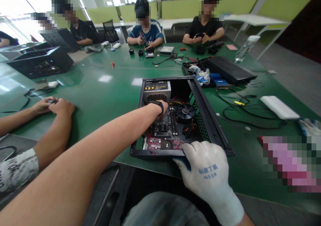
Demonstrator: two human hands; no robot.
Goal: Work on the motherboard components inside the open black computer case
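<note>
While my gloved right hand [207,167] grips the near rim of the case [212,115], lower centre, my bare left hand [164,107] reaches inside, over the board [163,127] by the PSU [157,91]. Can't tell if left is wide, narrow or holding; fingers hidden. The case lies open on the desk [105,95], centre frame. Looks like board-level handwork; next move calls for a steady case, knuckles clear of the fan [185,112].
</note>
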